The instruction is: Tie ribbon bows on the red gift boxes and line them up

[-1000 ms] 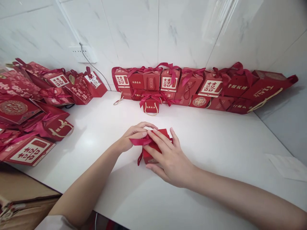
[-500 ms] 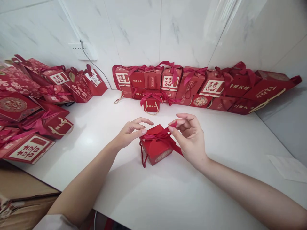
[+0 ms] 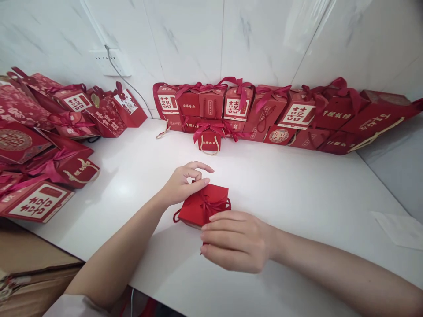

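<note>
Nearing the worktop's front edge [image 3: 161,294], right hand [image 3: 236,241], grip hidden, is seemingly adjusting ribbon [image 3: 216,206]; left hand [image 3: 183,184], spread, is touching the turned box [image 3: 193,210].

Bright, diffuse light leaves a pale glare on the table [image 3: 277,178], streaky reflections on the wall [image 3: 264,39] and soft shadows, with the view's edges stretched.

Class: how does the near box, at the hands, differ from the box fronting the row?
The near box has a dark red cord; the far box a pale gold cord. The near box lies between the left hand and right hand; the far box stands before the row. Both are red with ribbon.
</note>
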### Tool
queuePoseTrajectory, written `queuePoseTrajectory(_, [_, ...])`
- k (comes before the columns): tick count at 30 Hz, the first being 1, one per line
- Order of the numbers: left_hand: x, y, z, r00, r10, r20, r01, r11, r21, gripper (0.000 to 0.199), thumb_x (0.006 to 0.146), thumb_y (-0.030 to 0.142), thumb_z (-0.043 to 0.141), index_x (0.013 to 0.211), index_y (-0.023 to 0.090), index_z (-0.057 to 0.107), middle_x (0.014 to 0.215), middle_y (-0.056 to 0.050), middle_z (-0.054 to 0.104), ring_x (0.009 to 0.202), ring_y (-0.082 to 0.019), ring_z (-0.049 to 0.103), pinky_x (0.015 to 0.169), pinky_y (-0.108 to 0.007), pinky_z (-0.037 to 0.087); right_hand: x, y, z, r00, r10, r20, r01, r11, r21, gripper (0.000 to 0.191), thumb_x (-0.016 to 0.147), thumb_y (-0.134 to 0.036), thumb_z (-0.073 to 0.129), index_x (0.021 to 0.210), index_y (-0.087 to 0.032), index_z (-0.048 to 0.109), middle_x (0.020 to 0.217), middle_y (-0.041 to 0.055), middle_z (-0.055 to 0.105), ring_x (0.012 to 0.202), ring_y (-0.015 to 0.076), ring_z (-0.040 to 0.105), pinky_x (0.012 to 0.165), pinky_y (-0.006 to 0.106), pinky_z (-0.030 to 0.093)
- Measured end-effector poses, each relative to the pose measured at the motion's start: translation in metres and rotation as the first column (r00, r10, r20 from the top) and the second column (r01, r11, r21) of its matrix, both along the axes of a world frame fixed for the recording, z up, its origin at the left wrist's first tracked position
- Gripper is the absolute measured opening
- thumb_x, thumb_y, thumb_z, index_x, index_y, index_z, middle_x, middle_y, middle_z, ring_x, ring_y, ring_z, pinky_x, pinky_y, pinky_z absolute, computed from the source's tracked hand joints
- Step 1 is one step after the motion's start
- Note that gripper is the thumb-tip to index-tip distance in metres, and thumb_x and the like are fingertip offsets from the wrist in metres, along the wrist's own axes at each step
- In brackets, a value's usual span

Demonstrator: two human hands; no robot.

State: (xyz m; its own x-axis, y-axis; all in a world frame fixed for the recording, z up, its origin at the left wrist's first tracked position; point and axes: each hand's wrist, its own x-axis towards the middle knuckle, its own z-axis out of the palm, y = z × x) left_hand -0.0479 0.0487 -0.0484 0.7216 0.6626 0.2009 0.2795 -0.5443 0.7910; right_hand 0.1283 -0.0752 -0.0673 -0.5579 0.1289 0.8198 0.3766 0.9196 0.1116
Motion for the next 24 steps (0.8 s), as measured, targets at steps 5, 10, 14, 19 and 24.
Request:
queuePoseTrajectory(5, [0.000,-0.002,0.004,0.999,-0.036,-0.030,0.036,0.999,0.004,0.044,0.090,0.039,0.056,0.054,0.017,0.043,0.116,-0.007,0.066,0.109,-0.022,0.060,0.098,-0.038,0.042,-0.008,-0.001,-0.010,1.000,0.019,-0.012,-0.018,0.998,0.061,0.011,0.083,-0.013,0.065,0.077,-0.022,0.069,0.078,-0.0008,0.074,0.074,0.0130,0.070,0.086,0.025,0.060])
queuePoseTrajectory(10, [-0.004,-0.005,0.014,0.986,-0.082,-0.144,0.081,0.997,-0.009,0.042,0.080,0.045,0.069,0.062,0.017,0.043,0.122,-0.007,0.062,0.115,-0.024,0.056,0.097,-0.037,0.042,0.006,0.003,0.003,0.993,0.055,-0.108,-0.069,0.989,-0.133,0.013,0.092,-0.026,0.057,0.091,-0.015,0.066,0.085,0.0049,0.073,0.082,0.0151,0.068,0.090,0.033,0.058])
queuePoseTrajectory(14, [-0.010,-0.006,0.023,0.962,-0.138,-0.237,0.137,0.990,-0.020,0.039,0.076,0.048,0.072,0.070,0.018,0.047,0.125,-0.007,0.059,0.110,-0.024,0.056,0.094,-0.037,0.043,0.037,0.011,0.040,0.994,-0.086,-0.061,0.044,0.862,-0.505,0.007,0.090,-0.020,0.060,0.094,-0.017,0.064,0.113,0.0117,0.066,0.108,0.0198,0.061,0.092,0.037,0.053])
queuePoseTrajectory(19, [-0.016,-0.003,0.030,0.934,-0.196,-0.299,0.187,0.981,-0.061,0.044,0.068,0.049,0.079,0.079,0.019,0.048,0.127,-0.006,0.057,0.111,-0.024,0.055,0.096,-0.038,0.042,0.058,0.018,0.055,0.976,-0.018,0.218,0.169,0.695,-0.699,0.016,0.089,-0.033,0.066,0.100,-0.022,0.064,0.134,0.0097,0.054,0.126,0.0230,0.049,0.102,0.039,0.046])
queuePoseTrajectory(24, [-0.014,0.001,0.026,0.937,-0.240,-0.253,0.218,0.969,-0.112,0.045,0.066,0.045,0.082,0.076,0.019,0.046,0.127,-0.008,0.056,0.116,-0.026,0.053,0.099,-0.040,0.040,0.057,0.023,0.043,0.962,-0.007,0.273,0.222,0.604,-0.765,0.013,0.091,-0.029,0.062,0.101,-0.022,0.059,0.136,0.0097,0.053,0.129,0.0234,0.046,0.103,0.040,0.044])
